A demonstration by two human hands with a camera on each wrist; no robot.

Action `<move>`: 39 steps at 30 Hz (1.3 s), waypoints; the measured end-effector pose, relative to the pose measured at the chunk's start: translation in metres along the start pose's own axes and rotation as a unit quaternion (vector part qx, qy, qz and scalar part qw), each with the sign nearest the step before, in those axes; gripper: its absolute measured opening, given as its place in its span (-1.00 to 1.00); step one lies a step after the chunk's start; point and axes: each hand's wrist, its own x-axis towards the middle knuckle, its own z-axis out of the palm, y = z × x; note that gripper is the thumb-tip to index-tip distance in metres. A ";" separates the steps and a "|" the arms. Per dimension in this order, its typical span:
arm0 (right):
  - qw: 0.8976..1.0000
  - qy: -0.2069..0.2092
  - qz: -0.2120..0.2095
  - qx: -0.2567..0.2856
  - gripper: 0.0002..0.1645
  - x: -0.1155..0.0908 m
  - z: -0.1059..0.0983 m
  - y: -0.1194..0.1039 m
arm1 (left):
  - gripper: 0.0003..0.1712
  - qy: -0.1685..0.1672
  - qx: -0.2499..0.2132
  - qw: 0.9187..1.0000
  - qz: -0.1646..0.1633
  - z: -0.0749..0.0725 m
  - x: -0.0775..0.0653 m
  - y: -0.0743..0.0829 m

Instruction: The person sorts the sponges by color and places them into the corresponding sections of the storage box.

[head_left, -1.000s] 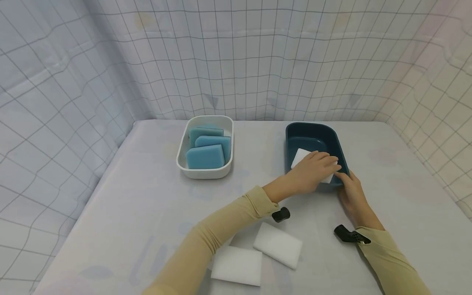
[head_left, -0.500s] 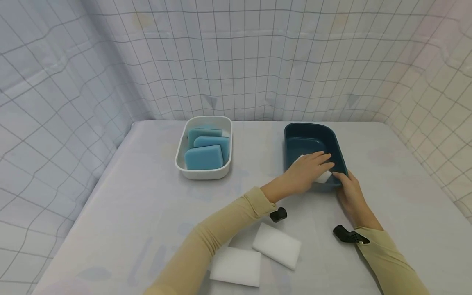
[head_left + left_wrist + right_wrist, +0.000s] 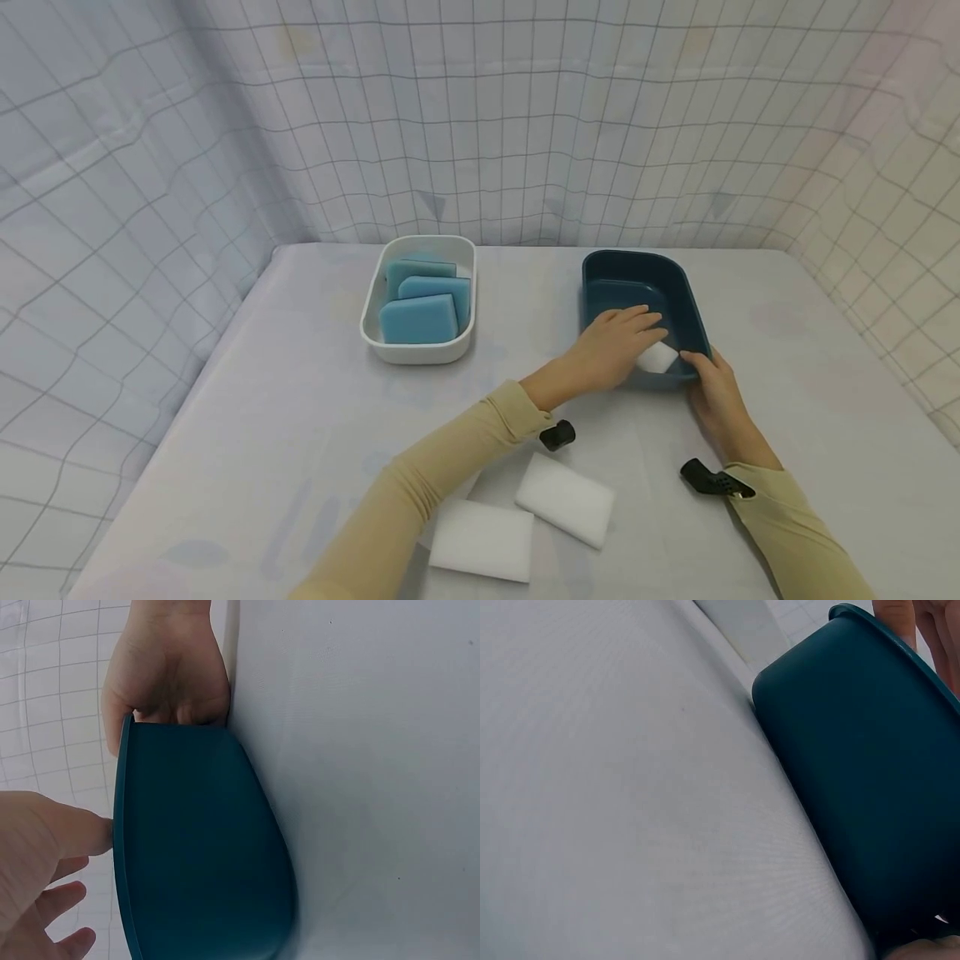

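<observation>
A dark blue plastic bin (image 3: 626,292) stands at the right rear of the table. My left hand (image 3: 617,348) hangs over its near left corner, fingers extended and spread, with its thumb at the rim in the left wrist view. A white sponge (image 3: 658,357) lies in the near end of the bin, partly hidden by that hand. My right hand (image 3: 716,398) grips the near right corner, thumb over the rim and fingers around the outside. In the left wrist view, the right hand (image 3: 172,671) is cupped around the bin's end (image 3: 195,847).
A white bin (image 3: 422,355) at the left rear holds several blue sponges (image 3: 417,320). Two white sponges lie flat near the front, one sponge (image 3: 566,500) angled and another sponge (image 3: 482,542) nearer, partly beside the left sleeve (image 3: 408,492). Grid-patterned curtains (image 3: 517,125) surround the table.
My left hand has drawn back to the left and let go of the white sponge, which now sits lower in the dark blue bin. The right hand keeps its grip on the bin.
</observation>
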 end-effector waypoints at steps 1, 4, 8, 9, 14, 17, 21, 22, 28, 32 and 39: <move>1.000 -0.001 -0.001 0.003 -0.16 0.000 0.000 0.000 | -0.51 0.005 0.000 1.000 -0.001 0.000 -0.001 -0.001; 1.000 -0.002 -0.001 0.007 -0.17 0.001 0.000 0.000 | -0.48 0.015 -0.002 1.000 -0.006 0.000 -0.002 -0.004; 1.000 0.000 0.001 0.006 -0.18 0.000 -0.001 0.001 | -0.40 0.025 -0.012 1.000 -0.007 -0.002 -0.005 -0.007; 1.000 0.001 0.002 0.007 -0.18 0.000 -0.001 0.001 | -0.39 0.027 -0.012 1.000 -0.007 -0.002 -0.007 -0.008; 1.000 0.004 0.005 0.003 -0.18 0.001 -0.002 0.000 | -0.36 0.037 -0.014 0.999 -0.007 -0.010 -0.015 -0.011; 1.000 0.006 0.005 0.002 -0.18 0.001 -0.003 -0.001 | -0.34 0.038 -0.015 0.999 -0.008 -0.015 -0.020 -0.013; 1.000 0.007 0.011 0.000 -0.16 0.001 -0.003 0.000 | -0.32 0.045 -0.015 0.999 -0.011 -0.020 -0.026 -0.015; 1.000 0.007 0.013 0.000 -0.15 0.001 -0.003 0.000 | -0.32 0.048 -0.015 0.999 -0.011 -0.021 -0.028 -0.016; 1.000 0.010 0.016 0.000 -0.15 0.002 -0.001 0.001 | -0.34 0.066 -0.022 0.997 -0.012 -0.020 -0.035 -0.020; 1.000 0.008 0.009 0.007 -0.15 0.002 -0.002 0.000 | -0.33 0.065 -0.032 0.997 -0.017 -0.021 -0.040 -0.023; 1.000 0.007 0.012 0.011 -0.15 0.002 -0.002 0.001 | -0.35 0.042 -0.055 0.997 -0.027 -0.025 -0.051 -0.027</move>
